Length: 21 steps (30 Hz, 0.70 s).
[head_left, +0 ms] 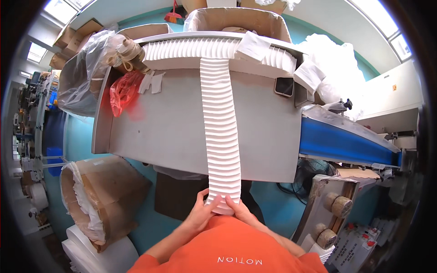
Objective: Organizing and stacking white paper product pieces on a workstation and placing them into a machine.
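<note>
Because the long ridged white stack (221, 118) overhangs the counter's (159, 113) near edge, its near end likely needs support from both sides: left hand (199, 214) clasps the left flank, right hand (242, 212) the right, thumbs on top. So the grip is closed around that end, probably to stop sagging or fanning. Rest of the stack lies across the counter, far end meeting the white row (182, 49) along the far edge; raised rim there probably backs the row. Dark-screened device (284, 86) sits near the far right corner, red plastic bag (124, 94) by the left edge, both apart from the stack.
</note>
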Each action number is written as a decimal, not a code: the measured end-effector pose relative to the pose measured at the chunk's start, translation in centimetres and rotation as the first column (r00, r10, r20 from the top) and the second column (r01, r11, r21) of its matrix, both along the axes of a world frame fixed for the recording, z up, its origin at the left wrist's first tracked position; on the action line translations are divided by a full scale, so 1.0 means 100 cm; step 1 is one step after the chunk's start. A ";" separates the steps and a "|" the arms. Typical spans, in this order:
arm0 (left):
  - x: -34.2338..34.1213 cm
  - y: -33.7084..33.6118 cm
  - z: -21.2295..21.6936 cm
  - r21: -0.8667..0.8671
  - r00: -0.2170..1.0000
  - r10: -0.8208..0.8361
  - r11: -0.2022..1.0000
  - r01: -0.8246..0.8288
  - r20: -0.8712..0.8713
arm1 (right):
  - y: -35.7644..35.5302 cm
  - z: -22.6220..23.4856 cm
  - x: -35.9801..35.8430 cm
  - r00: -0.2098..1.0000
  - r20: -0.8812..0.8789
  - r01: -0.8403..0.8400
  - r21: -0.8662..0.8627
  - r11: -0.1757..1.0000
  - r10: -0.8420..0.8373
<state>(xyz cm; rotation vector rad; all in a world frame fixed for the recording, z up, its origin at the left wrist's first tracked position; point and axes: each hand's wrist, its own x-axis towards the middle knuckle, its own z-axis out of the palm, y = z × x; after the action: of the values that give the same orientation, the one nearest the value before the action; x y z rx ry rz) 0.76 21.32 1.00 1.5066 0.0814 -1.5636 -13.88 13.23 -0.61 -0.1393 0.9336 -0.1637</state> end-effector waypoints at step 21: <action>0.188 -0.293 -0.030 0.199 -0.499 0.030 0.894 0.400 0.866 | -0.080 0.012 -0.070 0.970 -0.184 -0.185 -0.138 0.973 0.158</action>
<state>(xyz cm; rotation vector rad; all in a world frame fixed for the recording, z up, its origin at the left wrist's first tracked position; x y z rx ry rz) 19.53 -7.96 -1.99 2.1734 -1.6009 0.3250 -20.85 5.24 0.57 -0.3823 1.0757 -0.0632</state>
